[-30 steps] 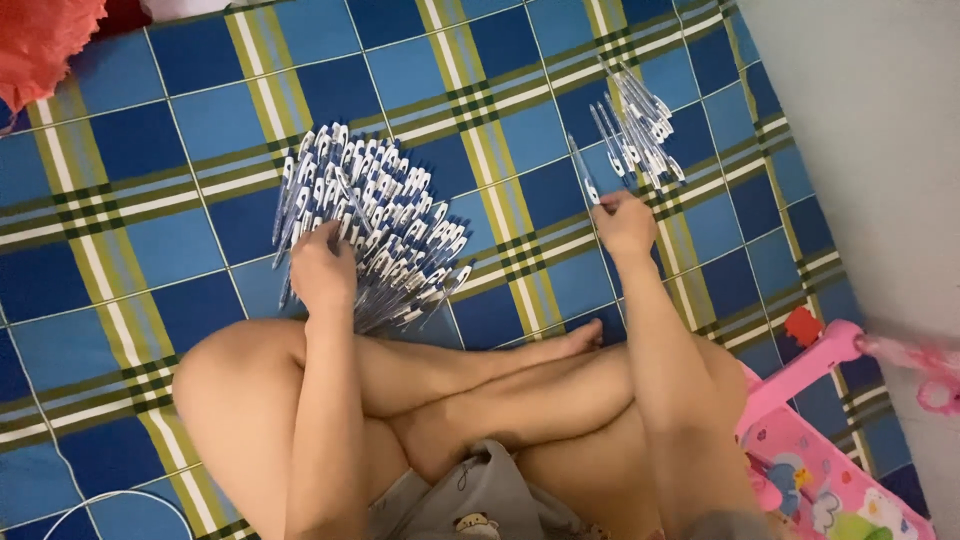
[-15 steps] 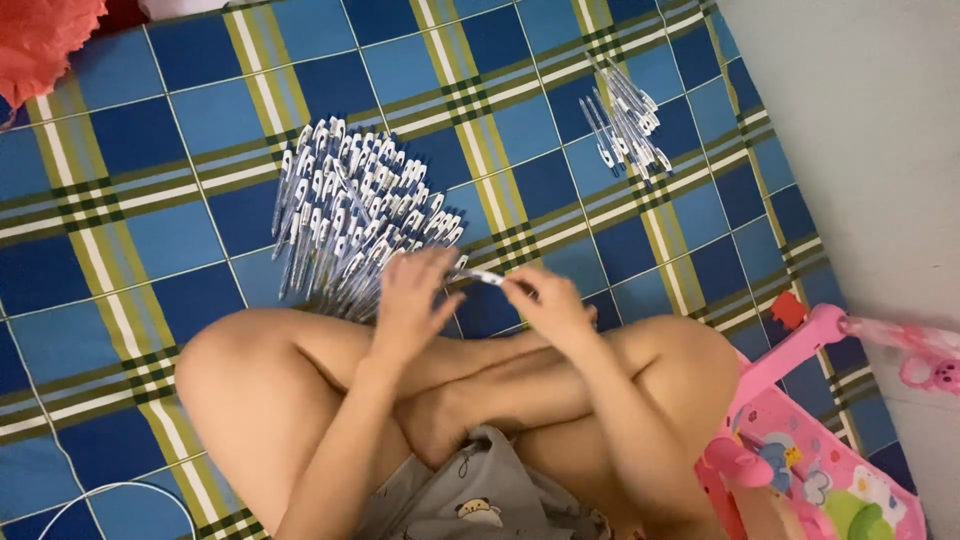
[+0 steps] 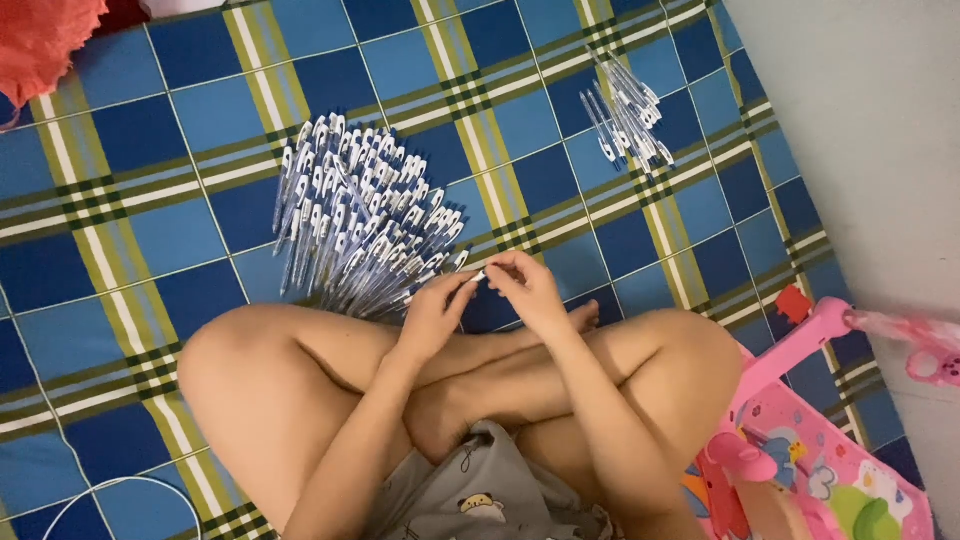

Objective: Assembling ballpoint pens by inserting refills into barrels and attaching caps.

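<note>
The person sits cross-legged on a blue, green and white checked mat (image 3: 130, 230). Both hands meet just above the crossed shins, at about twelve o'clock from the knees. The left hand (image 3: 432, 318) and the right hand (image 3: 530, 290) each pinch one end of a single small white pen part (image 3: 478, 276), fingers closed on it, thumbs up against it.

At ten o'clock from the hands, just beside the left one, lies a big fanned heap of pens (image 3: 355, 225), white with dark barrels, loose on the mat. At one o'clock, well apart, lies a smaller bundle of pens (image 3: 628, 112).

At four o'clock a pink plastic toy tray (image 3: 815, 450) rests against the right knee; what it holds I cannot tell.
</note>
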